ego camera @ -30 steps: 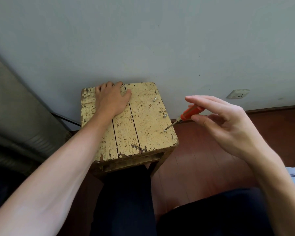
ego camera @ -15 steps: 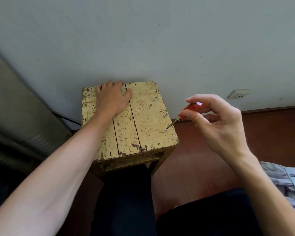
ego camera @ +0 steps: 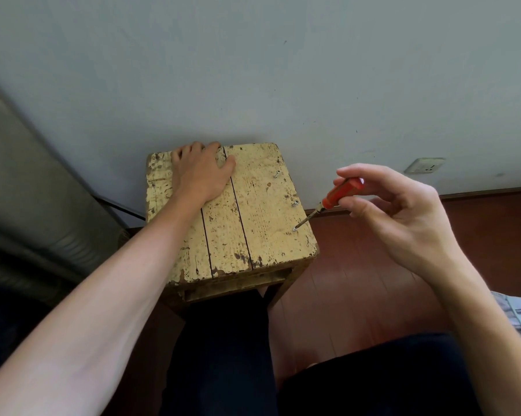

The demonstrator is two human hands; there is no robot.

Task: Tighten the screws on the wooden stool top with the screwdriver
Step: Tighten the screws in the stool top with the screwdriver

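Right hand (ego camera: 403,223) has the screwdriver (ego camera: 340,193) pinched by its orange handle between thumb and fingertips. It's a light fingertip hold, not a full fist. The shaft slants down and left, and the tip sits on the nearest screw (ego camera: 294,229), close to the right edge of the stool top (ego camera: 262,241). Left hand (ego camera: 200,172) lies palm-down on the far left part of the top with the fingers reaching the back edge by the wall, so it looks like it's just pinning the stool steady.

As for progress, I'd say it's early to middle. There are three screws in a row down the right-hand plank. The one under the tip looks pretty low to the wood, though it's too small to tell whether it's fully seated. The middle screw (ego camera: 295,203) and the far screw (ego camera: 277,174) both stand visibly proud and a bit tilted, so I'd guess those two haven't been driven in yet.

So my read is one screw in hand and maybe nearly home, with two more left to do — and there's no telling from here whether the left side has any.
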